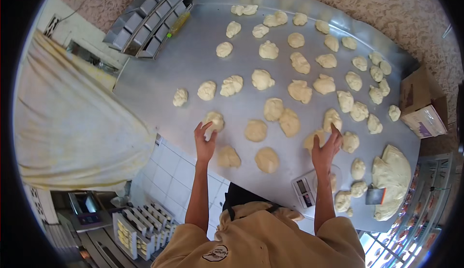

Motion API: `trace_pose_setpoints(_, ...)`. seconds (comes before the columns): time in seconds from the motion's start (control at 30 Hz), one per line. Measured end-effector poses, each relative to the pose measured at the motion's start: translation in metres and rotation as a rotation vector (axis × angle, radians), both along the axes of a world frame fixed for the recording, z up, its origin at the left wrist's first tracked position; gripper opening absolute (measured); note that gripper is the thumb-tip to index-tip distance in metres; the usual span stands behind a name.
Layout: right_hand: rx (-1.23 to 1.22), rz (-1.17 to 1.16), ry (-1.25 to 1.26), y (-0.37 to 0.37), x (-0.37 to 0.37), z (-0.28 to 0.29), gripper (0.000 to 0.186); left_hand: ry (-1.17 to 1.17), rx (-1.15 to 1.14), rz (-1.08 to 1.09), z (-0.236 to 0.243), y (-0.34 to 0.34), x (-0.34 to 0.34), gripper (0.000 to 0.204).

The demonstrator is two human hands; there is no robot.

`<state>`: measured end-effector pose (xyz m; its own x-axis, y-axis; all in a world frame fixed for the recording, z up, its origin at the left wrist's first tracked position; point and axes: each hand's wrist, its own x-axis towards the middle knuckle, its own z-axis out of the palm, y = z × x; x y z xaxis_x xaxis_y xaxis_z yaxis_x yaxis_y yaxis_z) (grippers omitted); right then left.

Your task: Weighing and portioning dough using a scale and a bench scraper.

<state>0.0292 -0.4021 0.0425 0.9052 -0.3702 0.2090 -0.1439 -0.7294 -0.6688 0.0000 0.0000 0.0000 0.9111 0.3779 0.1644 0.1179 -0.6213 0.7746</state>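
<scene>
My left hand rests its curved, parted fingertips on the near edge of a pale dough lump. My right hand has thumb and fingers apart, with fingertips at another lump and the thumb over a flatter piece. Around both hands several dough lumps are spread on a steel worktop. Beside my right forearm sits a digital scale. A large dough mass lies at the right, with a flat scraper on it.
At the back left is a stack of metal tins; at the right, a cardboard box and a wire rack. A draped cloth is at left, above a machine and white slotted trays beside the tiled floor.
</scene>
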Motion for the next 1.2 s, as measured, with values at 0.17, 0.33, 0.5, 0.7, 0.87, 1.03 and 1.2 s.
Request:
trace_pose_setpoints(0.17,0.054,0.344,0.022,0.109,0.068,0.01,0.059,0.003,0.056,0.043,-0.002,0.094,0.072,0.044)
trace_pose_setpoints(0.33,0.007,0.426,0.134,0.228,0.121,-0.025,0.059,-0.031,0.002,-0.001,-0.015,0.2,0.184,0.039)
trace_pose_setpoints(0.5,-0.021,0.391,0.097,0.313,0.218,-0.029,0.06,-0.069,0.122,0.104,-0.017,0.291,0.312,0.045)
trace_pose_setpoints(0.7,0.108,0.368,0.033,0.4,0.365,-0.052,0.065,-0.147,0.05,0.281,-0.081,0.446,0.523,0.056)
trace_pose_setpoints(0.87,0.039,0.342,-0.075,0.443,0.432,-0.081,0.06,-0.147,0.161,0.351,-0.108,0.527,0.614,0.054)
trace_pose_setpoints(1.03,-0.098,0.231,-0.152,0.451,0.425,-0.101,0.051,-0.046,-0.021,0.111,-0.09,0.527,0.622,0.052)
trace_pose_setpoints(1.2,-0.083,0.21,-0.172,0.444,0.439,-0.098,0.045,-0.5,0.231,0.21,0.01,0.466,0.67,0.046)
